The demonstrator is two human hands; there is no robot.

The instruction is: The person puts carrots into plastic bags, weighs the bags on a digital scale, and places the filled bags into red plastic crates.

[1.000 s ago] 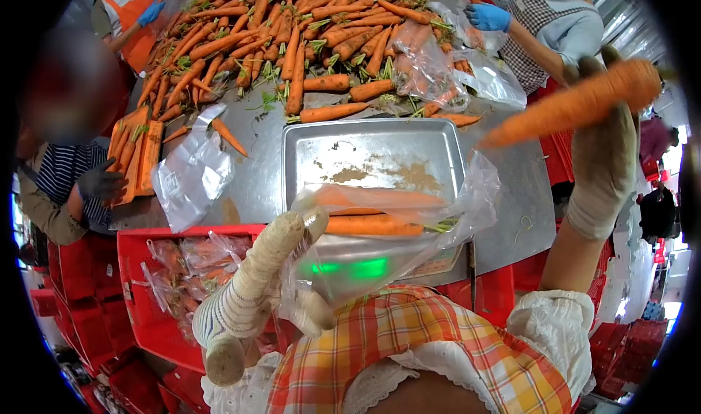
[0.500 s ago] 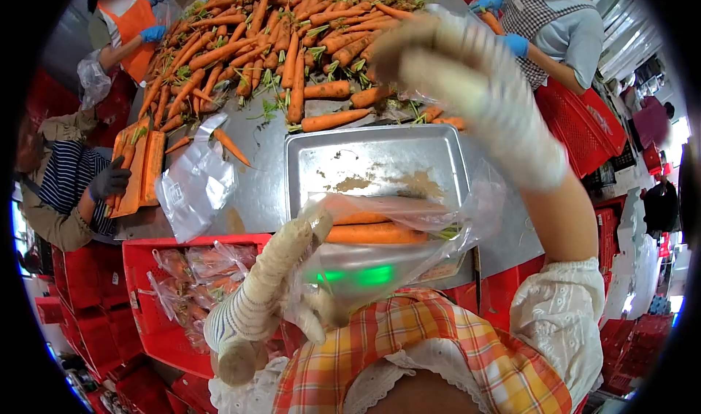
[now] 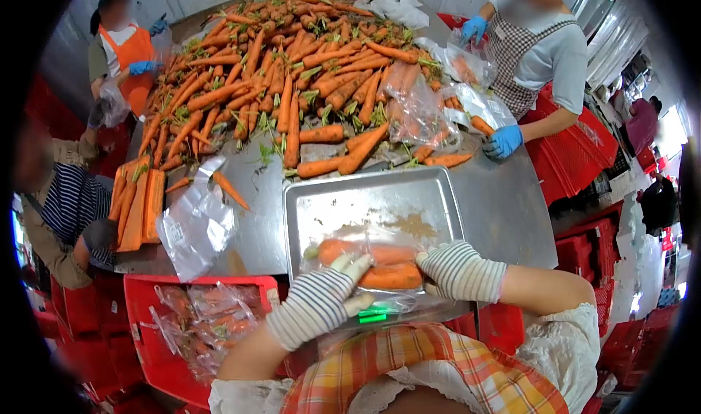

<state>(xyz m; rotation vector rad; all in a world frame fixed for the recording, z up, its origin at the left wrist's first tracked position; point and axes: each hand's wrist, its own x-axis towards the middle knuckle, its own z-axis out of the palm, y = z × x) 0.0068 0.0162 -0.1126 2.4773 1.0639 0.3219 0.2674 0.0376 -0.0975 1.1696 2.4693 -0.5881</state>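
Note:
A clear plastic bag with a few carrots (image 3: 391,276) lies at the near side of the metal tray (image 3: 350,204). My left hand (image 3: 318,301), in a striped glove, grips the bag's left end with its fingers against the plastic. At the bag's right end, my right hand (image 3: 461,270), gloved the same way, has its fingers closed on the plastic. A green lit display (image 3: 372,317) shows below the bag, partly covered.
Beyond the tray a large carrot pile (image 3: 292,71) covers the table (image 3: 504,217). Empty bags (image 3: 196,228) lie left. A red crate (image 3: 157,341) holds bagged carrots. Co-workers stand at both sides; one gloved hand (image 3: 503,142) is at the right edge.
My right hand has come back from the carrot pile to the bag's right end. My left hand has lowered, and the bag now lies flatter on the tray. One loose carrot has moved beside the pile.

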